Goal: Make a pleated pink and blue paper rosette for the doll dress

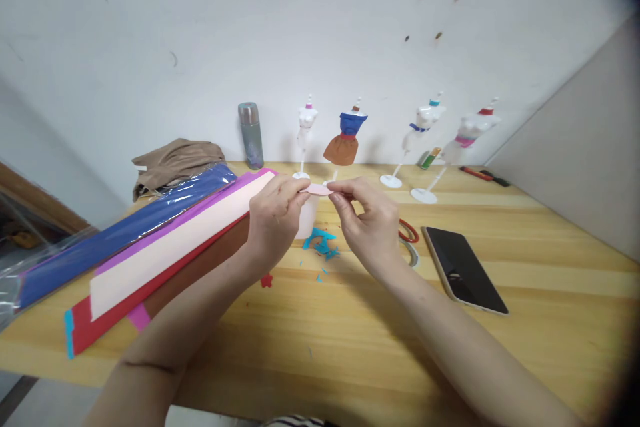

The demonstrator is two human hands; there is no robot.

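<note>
A small pale pink piece of paper or felt (319, 190) is stretched between my two hands above the table. My left hand (277, 213) pinches its left end, and the fingers of my right hand (367, 217) are closed on its right end. Behind them stands a small mannequin (353, 133) in a blue top and brown skirt, its base partly hidden. Below lie blue scraps (320, 241) and a red flower-shaped cutout (267, 280). Scissors (410, 231) with red handles are partly covered by my right hand. A whitish translucent object (307, 217) shows between my hands.
Coloured sheets (170, 253) and a plastic-wrapped blue pack (130, 227) lie at left, near brown cloth (180, 161) and a flask (251, 137). More mannequins (307, 120) line the wall. A phone (465, 268) and a red-and-black tool (483, 175) lie at right.
</note>
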